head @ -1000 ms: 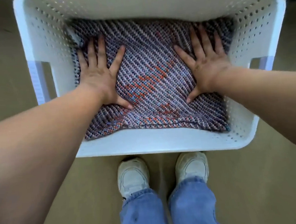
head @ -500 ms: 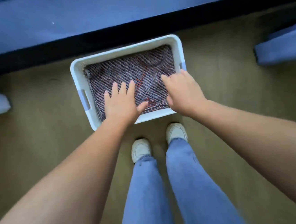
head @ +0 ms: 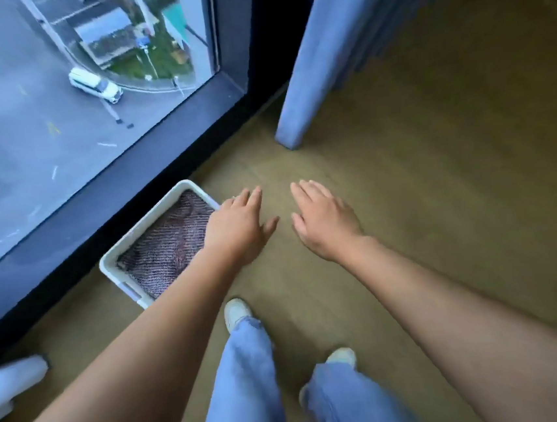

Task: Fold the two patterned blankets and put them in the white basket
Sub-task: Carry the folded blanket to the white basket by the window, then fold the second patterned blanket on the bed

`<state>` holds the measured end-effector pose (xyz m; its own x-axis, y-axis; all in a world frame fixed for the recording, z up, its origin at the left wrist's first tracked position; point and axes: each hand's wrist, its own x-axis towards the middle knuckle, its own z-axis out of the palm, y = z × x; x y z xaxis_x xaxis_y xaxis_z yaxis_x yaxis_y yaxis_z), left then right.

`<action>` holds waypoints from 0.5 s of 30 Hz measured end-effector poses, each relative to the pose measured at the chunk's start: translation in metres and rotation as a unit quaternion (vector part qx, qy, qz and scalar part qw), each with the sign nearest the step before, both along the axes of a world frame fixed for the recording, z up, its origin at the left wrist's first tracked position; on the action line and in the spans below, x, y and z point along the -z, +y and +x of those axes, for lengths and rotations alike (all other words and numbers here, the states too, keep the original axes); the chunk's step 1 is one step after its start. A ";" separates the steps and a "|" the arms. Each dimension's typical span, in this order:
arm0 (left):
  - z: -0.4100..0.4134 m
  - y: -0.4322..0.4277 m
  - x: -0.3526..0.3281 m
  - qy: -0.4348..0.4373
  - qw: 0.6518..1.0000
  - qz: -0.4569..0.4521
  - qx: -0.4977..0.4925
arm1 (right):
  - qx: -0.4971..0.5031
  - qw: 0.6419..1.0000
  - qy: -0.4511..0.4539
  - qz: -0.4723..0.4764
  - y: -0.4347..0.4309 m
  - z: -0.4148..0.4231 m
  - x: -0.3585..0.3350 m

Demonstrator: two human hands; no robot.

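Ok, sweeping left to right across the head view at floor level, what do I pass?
Blurred white object at the left edge → white basket holding the patterned blanket → left hand, open → right hand, open. The blue curtain overlaps the right hand's span, so I left it out.

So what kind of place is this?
Probably a home or hotel room, high up: the big window looks down on a street with a white van, a blue curtain hangs beside it, and a white basket sits on the floor.
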<state>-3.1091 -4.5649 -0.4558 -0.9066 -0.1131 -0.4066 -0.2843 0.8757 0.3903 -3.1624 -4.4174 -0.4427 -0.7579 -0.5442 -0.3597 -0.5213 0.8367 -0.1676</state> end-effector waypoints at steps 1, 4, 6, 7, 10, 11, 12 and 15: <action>-0.001 0.021 -0.020 0.002 0.999 -0.004 0.041 | 0.037 0.999 0.004 0.001 0.030 0.006 -0.021; 0.000 0.093 -0.072 0.034 0.985 -0.046 0.163 | 0.135 0.991 0.024 -0.002 0.121 0.030 -0.075; 0.009 0.161 -0.106 0.046 0.968 -0.053 0.242 | 0.193 0.981 0.033 0.002 0.189 0.057 -0.108; 0.016 0.199 -0.121 0.051 0.958 -0.053 0.276 | 0.220 0.975 0.042 0.003 0.224 0.074 -0.121; 0.045 0.314 -0.160 0.069 0.929 -0.057 0.358 | 0.296 0.952 0.071 -0.003 0.327 0.139 -0.154; 0.061 0.355 -0.172 0.070 0.917 -0.056 0.388 | 0.333 0.940 0.073 -0.002 0.363 0.168 -0.166; 0.080 0.395 -0.184 0.074 0.905 -0.054 0.415 | 0.368 0.926 0.082 -0.002 0.400 0.200 -0.177; 0.138 0.508 -0.214 0.082 0.868 -0.050 0.486 | 0.456 0.884 0.101 0.005 0.503 0.292 -0.208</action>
